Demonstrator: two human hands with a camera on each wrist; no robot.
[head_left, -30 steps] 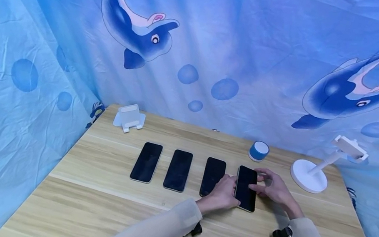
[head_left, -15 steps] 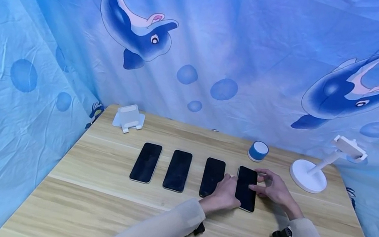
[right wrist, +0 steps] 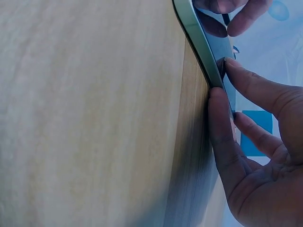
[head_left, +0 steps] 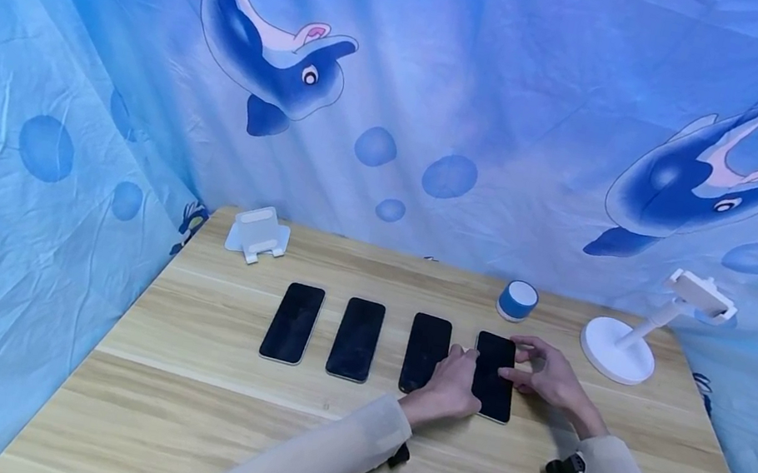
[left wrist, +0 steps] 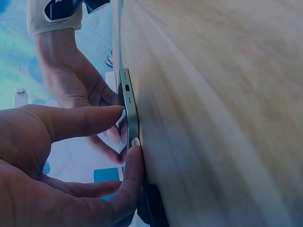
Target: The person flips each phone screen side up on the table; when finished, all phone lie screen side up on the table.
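The rightmost smartphone [head_left: 491, 396] lies screen up, its dark glass facing me, between both hands. My left hand [head_left: 450, 386] pinches its left side near the lower end, thumb over the screen and a finger at the edge. On the opposite long side my right hand [head_left: 547, 374] pinches it the same way, thumb on the glass. The left wrist view shows the pale green frame of the phone [left wrist: 128, 97] with its charging port, close against the tabletop. Left of it lies another smartphone [head_left: 427, 340], partly covered by my left hand.
Two more smartphones, one [head_left: 356, 340] nearer and one [head_left: 292, 324] farther left, continue the row on the wooden table [head_left: 167, 402]. Behind stand a white phone stand [head_left: 258, 234], a blue and white cylinder [head_left: 516, 303] and a white round-based phone holder [head_left: 617, 352]. A blue curtain hangs beyond.
My left hand and forearm have shifted slightly to the right against the rightmost smartphone. My right hand and all the smartphones stay about where they were.
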